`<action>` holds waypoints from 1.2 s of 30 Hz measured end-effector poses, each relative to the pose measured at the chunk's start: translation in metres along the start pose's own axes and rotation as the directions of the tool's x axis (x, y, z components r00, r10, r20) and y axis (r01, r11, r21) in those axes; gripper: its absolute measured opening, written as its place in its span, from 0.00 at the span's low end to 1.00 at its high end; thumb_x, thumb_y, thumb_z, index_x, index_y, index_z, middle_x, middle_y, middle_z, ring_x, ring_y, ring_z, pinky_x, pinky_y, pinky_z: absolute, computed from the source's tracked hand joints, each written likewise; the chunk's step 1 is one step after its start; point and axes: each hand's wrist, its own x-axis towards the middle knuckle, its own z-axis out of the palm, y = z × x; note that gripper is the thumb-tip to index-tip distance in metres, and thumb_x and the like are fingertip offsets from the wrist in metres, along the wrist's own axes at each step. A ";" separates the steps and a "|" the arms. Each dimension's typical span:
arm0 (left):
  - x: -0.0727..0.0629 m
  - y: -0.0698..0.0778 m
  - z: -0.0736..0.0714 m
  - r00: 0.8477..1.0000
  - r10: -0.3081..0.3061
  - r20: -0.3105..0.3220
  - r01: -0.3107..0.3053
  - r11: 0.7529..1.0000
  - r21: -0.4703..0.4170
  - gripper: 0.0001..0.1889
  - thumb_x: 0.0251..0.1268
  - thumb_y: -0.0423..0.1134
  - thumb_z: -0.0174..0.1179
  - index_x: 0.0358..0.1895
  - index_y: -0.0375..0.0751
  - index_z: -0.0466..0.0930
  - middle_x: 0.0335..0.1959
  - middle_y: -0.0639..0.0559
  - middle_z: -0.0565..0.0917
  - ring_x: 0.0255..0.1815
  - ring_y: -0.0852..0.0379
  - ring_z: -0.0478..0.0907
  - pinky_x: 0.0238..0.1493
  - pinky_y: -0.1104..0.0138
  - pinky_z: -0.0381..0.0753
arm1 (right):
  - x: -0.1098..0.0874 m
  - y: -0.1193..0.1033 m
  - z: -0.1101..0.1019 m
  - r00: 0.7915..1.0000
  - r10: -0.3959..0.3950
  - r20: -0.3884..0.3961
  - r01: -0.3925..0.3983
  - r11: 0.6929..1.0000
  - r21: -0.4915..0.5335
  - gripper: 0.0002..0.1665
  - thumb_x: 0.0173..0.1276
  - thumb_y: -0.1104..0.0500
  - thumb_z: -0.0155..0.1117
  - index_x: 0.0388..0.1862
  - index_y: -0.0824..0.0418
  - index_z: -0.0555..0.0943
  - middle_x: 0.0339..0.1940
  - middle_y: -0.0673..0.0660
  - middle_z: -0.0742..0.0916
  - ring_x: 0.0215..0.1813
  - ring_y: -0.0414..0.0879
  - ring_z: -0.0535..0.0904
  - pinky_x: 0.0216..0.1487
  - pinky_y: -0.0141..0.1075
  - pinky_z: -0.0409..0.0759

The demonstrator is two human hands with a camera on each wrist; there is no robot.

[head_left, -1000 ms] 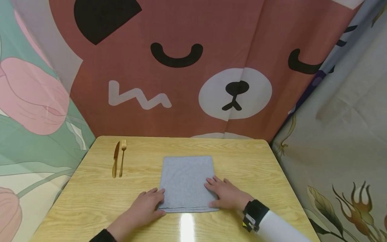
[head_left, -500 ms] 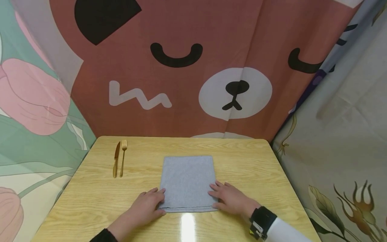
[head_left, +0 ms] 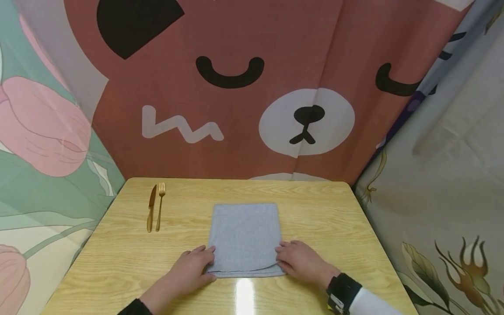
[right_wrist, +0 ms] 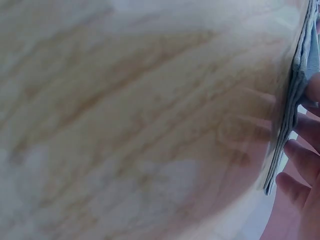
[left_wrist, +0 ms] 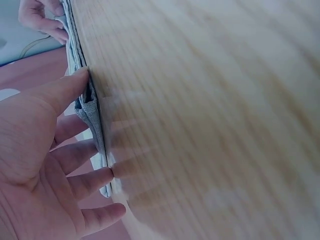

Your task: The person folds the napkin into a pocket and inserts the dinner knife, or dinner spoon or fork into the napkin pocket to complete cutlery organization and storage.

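The folded cloth (head_left: 245,236) lies on the bench (head_left: 323,210); the right hand (head_left: 302,261) pinches its raised upper layer near the front right corner. The left hand (head_left: 190,269), fingers relaxed, touches its left edge. Leftward lie fork (head_left: 160,205) and knife (head_left: 151,210).

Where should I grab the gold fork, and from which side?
Probably by its thin handle, pinching from above and the right. The gold fork lies flat, handle end nearest, and the gold knife sits close along its left side.
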 end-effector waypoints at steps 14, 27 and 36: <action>0.017 0.028 0.005 1.000 0.026 0.007 -0.026 0.998 0.065 0.20 0.63 0.65 0.66 0.35 0.53 0.76 0.72 0.36 0.75 0.75 0.30 0.68 0.68 0.28 0.64 | -0.003 -0.007 -0.005 0.999 0.041 0.002 -0.041 0.997 0.071 0.09 0.73 0.56 0.66 0.48 0.46 0.88 0.58 0.46 0.89 0.68 0.48 0.83 0.64 0.50 0.81; 0.078 0.090 0.024 0.970 0.101 0.223 -0.124 0.988 0.089 0.37 0.71 0.67 0.54 0.78 0.53 0.67 0.81 0.46 0.65 0.82 0.42 0.62 0.76 0.42 0.66 | -0.001 -0.009 -0.002 0.993 0.111 -0.035 -0.105 0.984 0.145 0.08 0.73 0.54 0.65 0.46 0.47 0.87 0.55 0.47 0.90 0.66 0.49 0.84 0.64 0.49 0.82; 0.107 0.121 0.040 0.970 0.112 0.216 -0.150 0.974 0.168 0.32 0.78 0.59 0.49 0.79 0.51 0.64 0.83 0.45 0.61 0.83 0.44 0.58 0.78 0.45 0.65 | -0.001 -0.012 -0.006 0.985 0.150 -0.080 -0.130 0.968 0.213 0.09 0.73 0.54 0.66 0.50 0.51 0.86 0.46 0.43 0.91 0.53 0.42 0.88 0.56 0.43 0.85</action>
